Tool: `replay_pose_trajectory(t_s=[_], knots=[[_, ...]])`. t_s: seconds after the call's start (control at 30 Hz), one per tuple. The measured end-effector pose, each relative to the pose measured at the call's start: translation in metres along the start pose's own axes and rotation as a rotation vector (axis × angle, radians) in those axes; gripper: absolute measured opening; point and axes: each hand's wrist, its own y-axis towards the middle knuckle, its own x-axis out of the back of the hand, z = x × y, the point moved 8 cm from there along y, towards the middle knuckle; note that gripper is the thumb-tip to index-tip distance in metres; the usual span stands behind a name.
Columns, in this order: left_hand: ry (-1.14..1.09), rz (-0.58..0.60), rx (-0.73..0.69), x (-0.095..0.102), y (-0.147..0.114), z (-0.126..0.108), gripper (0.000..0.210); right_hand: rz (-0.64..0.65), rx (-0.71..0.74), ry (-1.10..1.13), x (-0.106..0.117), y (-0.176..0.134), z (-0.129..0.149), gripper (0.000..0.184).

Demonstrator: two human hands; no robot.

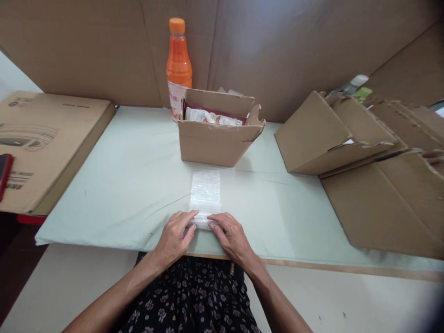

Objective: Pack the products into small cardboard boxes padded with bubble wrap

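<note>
Centrally, close to the front edge of the cloth-covered worktop (132, 157), lies a narrow strip of clear bubble wrap (205, 187). Its near end is rolled into a small cylinder parallel to that edge; the flat remainder extends toward the back edge. The left hand (174, 232) grips the left end of the roll, forefinger above and thumb on the near side, with the strip clamped between them. The right hand (233, 236) holds the right end in a mirrored manner, thumb and fingers closed on the roll.

Just beyond the strip's far end stands an open cardboard box (211, 144), flaps raised, containing printed packets (213, 118). Behind its left corner, toward the back edge, an orange bottle (178, 64) stands upright. Along the right side of the worktop are two further open boxes, a farther box (326, 134) and a nearer box (381, 203), both tilted in the view. At the left edge lies a flat printed carton (58, 152), bearing a red-edged object (5, 173) cut off by the frame. A tall cardboard panel (277, 51) rises behind the back edge.
</note>
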Motion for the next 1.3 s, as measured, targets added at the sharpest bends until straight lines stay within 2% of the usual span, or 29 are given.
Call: replay_pose_trajectory(t_s=[0.1,0.17,0.33,0.43,0.5,0.57,0.67,0.8,0.87,0.93,1.03,1.1,1.17,1.23,1.3], knots=[[-0.010,-0.002,0.104,-0.006,0.013,0.014,0.039,-0.164,0.014,-0.093,0.017,-0.004,0.005,0.023],[0.028,-0.003,0.111,-0.010,0.021,0.016,0.042,-0.225,0.061,-0.200,0.022,-0.008,0.012,0.024],[0.167,-0.117,-0.067,-0.001,0.019,-0.003,0.036,-0.044,0.143,-0.311,0.003,-0.001,0.012,0.024],[0.130,-0.042,-0.149,0.001,0.002,-0.014,0.040,0.020,0.093,-0.178,0.001,0.005,0.005,0.021],[0.096,0.007,-0.119,0.003,-0.006,-0.014,0.041,0.080,0.045,-0.082,0.001,0.003,0.002,0.020],[0.087,0.013,-0.047,0.005,-0.007,-0.008,0.038,0.060,0.013,-0.085,0.006,0.000,0.004,0.022],[0.152,-0.029,0.032,0.006,0.005,0.004,0.035,-0.030,0.023,-0.197,0.014,-0.003,0.011,0.027],[0.164,-0.128,0.092,0.012,0.015,0.018,0.034,0.061,0.100,-0.303,-0.003,0.006,0.010,0.029],[0.004,-0.163,0.215,0.017,0.007,0.029,0.038,0.036,0.083,-0.283,-0.007,0.013,0.002,0.028],[-0.267,-0.186,0.410,0.017,-0.009,0.041,0.046,-0.031,0.005,-0.185,-0.005,0.017,-0.009,0.027],[-0.760,-0.156,0.654,-0.001,-0.029,0.041,0.061,-0.047,-0.161,0.037,-0.007,0.014,-0.016,0.028],[-1.028,-0.120,0.698,-0.016,-0.028,0.029,0.067,0.020,-0.228,0.181,-0.014,0.007,-0.010,0.027],[-1.201,-0.120,0.699,-0.024,-0.022,0.019,0.064,0.031,-0.221,0.212,-0.012,0.003,0.001,0.024],[-1.302,-0.119,0.706,-0.029,-0.016,0.014,0.061,-0.072,-0.208,0.126,0.003,0.002,0.005,0.024],[-1.340,-0.069,0.718,-0.031,-0.013,0.010,0.058,-0.186,-0.254,0.088,0.021,0.003,0.000,0.033]])
